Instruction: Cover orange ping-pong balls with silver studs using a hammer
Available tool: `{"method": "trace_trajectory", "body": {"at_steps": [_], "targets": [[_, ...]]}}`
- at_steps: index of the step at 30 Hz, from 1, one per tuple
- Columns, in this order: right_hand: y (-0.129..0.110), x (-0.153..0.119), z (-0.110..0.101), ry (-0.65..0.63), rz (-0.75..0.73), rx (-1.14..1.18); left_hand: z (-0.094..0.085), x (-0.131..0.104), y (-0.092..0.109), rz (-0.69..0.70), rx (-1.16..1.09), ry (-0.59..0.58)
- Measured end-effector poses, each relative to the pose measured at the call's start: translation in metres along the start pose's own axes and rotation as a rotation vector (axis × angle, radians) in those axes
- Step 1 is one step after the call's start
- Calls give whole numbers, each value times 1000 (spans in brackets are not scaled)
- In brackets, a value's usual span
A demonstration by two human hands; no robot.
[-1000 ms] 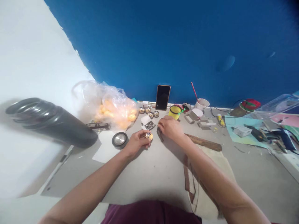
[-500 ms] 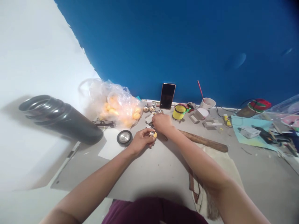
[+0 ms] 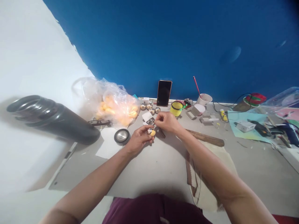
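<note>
My right hand [image 3: 168, 122] has just come back off the little open box [image 3: 147, 116] — half a second ago it covered the shiny pieces [image 3: 150, 121] in there, and now they show again. Its thumb and fingertips are drawn together at the box's near right side, just beyond the ball; whether a piece is pinched between them I can't tell. I'd judge that reach into the box over, leaving the ball as the place where my hands meet. My left hand [image 3: 138, 140] hasn't let go: its fingers stay clamped around the ball [image 3: 152, 133], held above the table [image 3: 149, 168], part glittering, part bare yellow — so the covering looks unfinished. Four shiny balls [image 3: 149, 106] sit beyond the box, near the propped phone [image 3: 164, 93].
</note>
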State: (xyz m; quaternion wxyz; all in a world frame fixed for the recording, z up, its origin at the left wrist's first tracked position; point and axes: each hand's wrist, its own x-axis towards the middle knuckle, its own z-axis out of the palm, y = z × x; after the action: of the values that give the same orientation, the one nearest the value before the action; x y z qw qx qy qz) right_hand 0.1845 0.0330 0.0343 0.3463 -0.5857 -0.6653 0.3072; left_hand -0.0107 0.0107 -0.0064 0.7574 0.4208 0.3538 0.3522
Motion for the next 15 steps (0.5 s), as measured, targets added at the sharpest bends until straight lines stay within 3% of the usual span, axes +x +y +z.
{"method": "trace_trajectory", "body": {"at_steps": [6,15], "targets": [[1,-42,-14,-165,192,357,4,-3,0,25,-25,-16],[22,-63,5,-74,365,792,13,-9,-6,53,54,-41]]}}
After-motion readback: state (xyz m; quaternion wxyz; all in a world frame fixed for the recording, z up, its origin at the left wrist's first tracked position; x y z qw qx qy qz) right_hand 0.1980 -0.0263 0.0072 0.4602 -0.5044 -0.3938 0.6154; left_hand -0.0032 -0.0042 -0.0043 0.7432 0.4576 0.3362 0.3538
